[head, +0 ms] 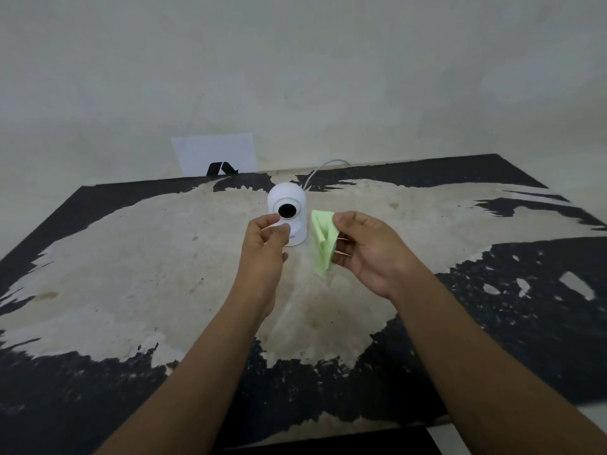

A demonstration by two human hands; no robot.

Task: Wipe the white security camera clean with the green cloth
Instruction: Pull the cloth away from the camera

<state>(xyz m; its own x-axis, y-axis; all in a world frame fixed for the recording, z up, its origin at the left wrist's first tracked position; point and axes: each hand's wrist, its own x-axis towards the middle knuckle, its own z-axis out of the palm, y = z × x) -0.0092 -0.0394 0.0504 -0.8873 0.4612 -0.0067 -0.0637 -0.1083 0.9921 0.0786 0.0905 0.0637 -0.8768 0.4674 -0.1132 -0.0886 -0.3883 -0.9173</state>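
I see small white domed security camera (288,215) upright mid-table, far of hands. Right hand (364,246) pinches crumpled light-green cloth (323,244), just right of camera. Left hand (266,239) loosely curled at base; contact unclear. I'd steady base, wipe dome lightly.

Two bare hands at a white camera on a worn table, the right one holding a green cloth.

The camera (289,211) stands upright on the table (131,274), whose black surface is worn away to pale patches, its dark round lens facing the viewer and a white cable (317,172) running from behind it toward the wall. The left hand (266,244) is curled in front of the camera's base, fingertips at its lower front. The right hand (364,247) pinches the cloth (323,241) just right of the camera, the cloth hanging crumpled and apart from it. A white sheet (215,154) with a black mark leans on the wall behind.
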